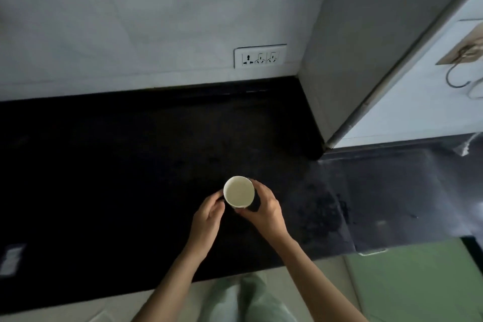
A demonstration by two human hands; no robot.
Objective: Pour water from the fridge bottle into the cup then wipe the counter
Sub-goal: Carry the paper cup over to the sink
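Cup: a white paper cup (239, 191) stands upright on the black counter (130, 165), near the front edge and roughly mid-view; its inside looks pale, and whether it holds water I cannot tell.
Right hand: the right hand (264, 210) is curled round the cup's right and near side, grasping it.
Left hand: the left hand (209, 213) has its fingers bent in at the cup's left wall; they seem to touch it, though a firm grip is not certain.
Handling: likely very light, thin-walled and easy to crush or tip, so 2 hands on the lower wall, squeezing gently, look safest.
Bottle: none in view.
Surroundings: a wall socket plate (260, 56) with 3 outlets sits above the counter's back edge; a pale fridge side (339, 60) stands at the right.
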